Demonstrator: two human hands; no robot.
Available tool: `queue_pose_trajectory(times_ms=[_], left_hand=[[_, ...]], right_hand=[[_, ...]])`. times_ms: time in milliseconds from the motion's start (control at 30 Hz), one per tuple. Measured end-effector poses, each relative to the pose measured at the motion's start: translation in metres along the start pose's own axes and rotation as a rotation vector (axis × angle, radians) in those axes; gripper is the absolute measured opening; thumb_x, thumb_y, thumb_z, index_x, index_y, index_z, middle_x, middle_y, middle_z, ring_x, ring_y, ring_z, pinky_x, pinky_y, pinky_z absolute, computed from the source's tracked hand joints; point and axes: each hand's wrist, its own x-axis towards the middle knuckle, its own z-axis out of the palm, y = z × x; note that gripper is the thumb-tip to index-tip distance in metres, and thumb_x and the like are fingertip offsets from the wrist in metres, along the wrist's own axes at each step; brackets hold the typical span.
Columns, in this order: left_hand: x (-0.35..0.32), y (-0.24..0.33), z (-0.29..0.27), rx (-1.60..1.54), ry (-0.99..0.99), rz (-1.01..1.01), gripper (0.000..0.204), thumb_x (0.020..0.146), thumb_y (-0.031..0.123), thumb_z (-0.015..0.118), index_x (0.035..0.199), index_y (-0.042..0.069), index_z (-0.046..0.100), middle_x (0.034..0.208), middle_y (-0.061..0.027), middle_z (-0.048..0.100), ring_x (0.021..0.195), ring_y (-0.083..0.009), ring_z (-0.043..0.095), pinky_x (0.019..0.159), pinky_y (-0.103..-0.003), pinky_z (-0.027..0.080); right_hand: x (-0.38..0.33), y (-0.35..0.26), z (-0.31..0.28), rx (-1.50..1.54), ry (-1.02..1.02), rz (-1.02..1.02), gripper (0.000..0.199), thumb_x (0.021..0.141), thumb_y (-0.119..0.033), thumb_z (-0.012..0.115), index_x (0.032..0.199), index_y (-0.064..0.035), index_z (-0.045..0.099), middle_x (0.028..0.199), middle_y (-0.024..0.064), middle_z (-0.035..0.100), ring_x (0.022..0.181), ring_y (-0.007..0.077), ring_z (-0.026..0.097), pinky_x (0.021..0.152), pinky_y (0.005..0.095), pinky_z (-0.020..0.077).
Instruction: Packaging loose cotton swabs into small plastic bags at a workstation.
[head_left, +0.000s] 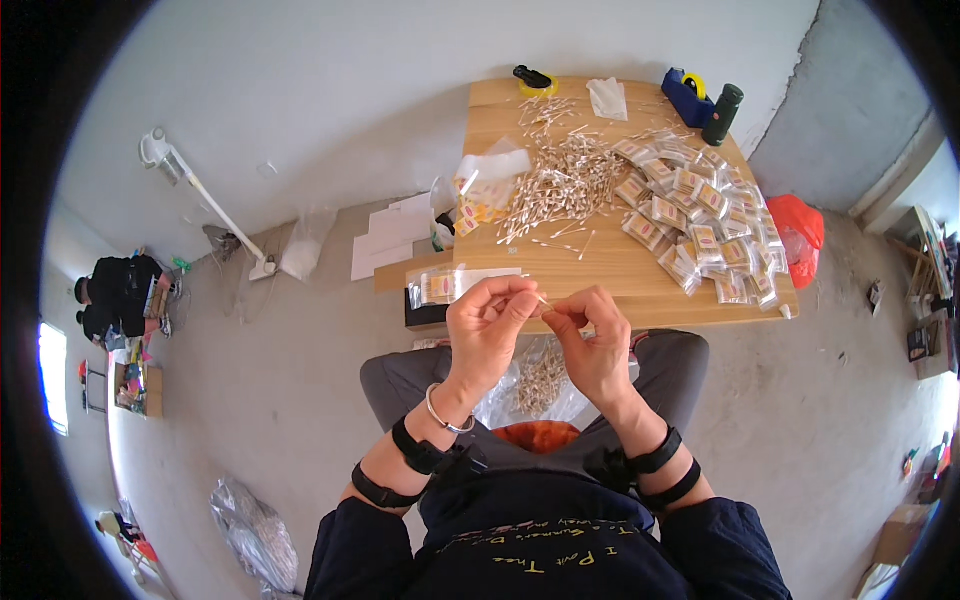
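At far left, a cardboard box (152, 392) holds jumbled small things, too small to tell. By the table's left edge, a labelled clear packet (437, 288) lies over a black box (425, 316). The left hand (492, 330) is close beside the right, thumb and fingers pinching a thin pale swab (543, 299) above the lap. Beneath, an open clear bag (578, 406) holds many loose swabs (540, 378). The right hand (595, 345) pinches the same swab. Beyond, swabs heap loosely on the table (600, 278); rightward, labelled clear packets (705, 225) pile up, near a dark green bottle (722, 115). Past the table's right edge sits a red bag (808, 228), contents unclear.
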Motion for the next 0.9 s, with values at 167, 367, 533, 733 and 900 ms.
queue_pose_trajectory(times_ms=[167, 367, 533, 733, 900], left_hand=[[-0.006, 0.002, 0.008, -0.027, 0.005, 0.047, 0.015, 0.093, 0.009, 0.063, 0.102, -0.003, 0.062, 0.094, -0.0100, 0.067, 0.081, -0.0126, 0.064, 0.076, -0.026, 0.054], [-0.008, -0.002, 0.014, -0.116, 0.031, -0.008, 0.015, 0.097, 0.015, 0.059, 0.099, 0.000, 0.058, 0.089, -0.0072, 0.065, 0.079, -0.0135, 0.063, 0.078, -0.027, 0.052], [-0.013, -0.007, -0.004, -0.198, -0.037, -0.091, 0.015, 0.099, 0.018, 0.055, 0.102, 0.003, 0.055, 0.093, -0.0071, 0.063, 0.085, -0.0122, 0.060, 0.080, -0.027, 0.050], [-0.010, 0.005, 0.006, -0.016, -0.041, 0.066, 0.013, 0.095, 0.008, 0.060, 0.106, 0.001, 0.056, 0.097, -0.0067, 0.063, 0.089, -0.0098, 0.060, 0.081, -0.024, 0.050], [-0.009, 0.001, 0.011, 0.023, 0.003, 0.118, 0.014, 0.090, -0.001, 0.063, 0.104, -0.003, 0.060, 0.095, -0.0104, 0.067, 0.085, -0.0117, 0.064, 0.078, -0.023, 0.052]], right_hand=[[-0.005, -0.008, -0.005, 0.038, 0.030, 0.000, 0.011, 0.079, 0.002, 0.072, 0.084, -0.0006, 0.062, 0.075, 0.0069, 0.058, 0.065, 0.0145, 0.057, 0.060, 0.0262, 0.0462], [-0.011, -0.001, -0.005, 0.173, 0.000, 0.080, 0.009, 0.081, -0.001, 0.072, 0.086, -0.0009, 0.064, 0.076, 0.0069, 0.061, 0.065, 0.0131, 0.059, 0.060, 0.0258, 0.0488], [-0.014, 0.009, -0.001, 0.455, -0.026, 0.283, 0.009, 0.083, -0.002, 0.072, 0.086, 0.0001, 0.065, 0.075, 0.0034, 0.063, 0.066, 0.0079, 0.056, 0.061, 0.0242, 0.0473], [-0.009, 0.004, -0.006, 0.218, -0.014, 0.168, 0.010, 0.081, -0.002, 0.074, 0.085, 0.0001, 0.065, 0.074, 0.0038, 0.062, 0.065, 0.0088, 0.056, 0.061, 0.0243, 0.0472], [-0.008, -0.004, -0.004, 0.163, -0.020, 0.144, 0.010, 0.080, -0.001, 0.074, 0.085, -0.0005, 0.065, 0.074, 0.0055, 0.061, 0.065, 0.0107, 0.057, 0.061, 0.0251, 0.0477]])
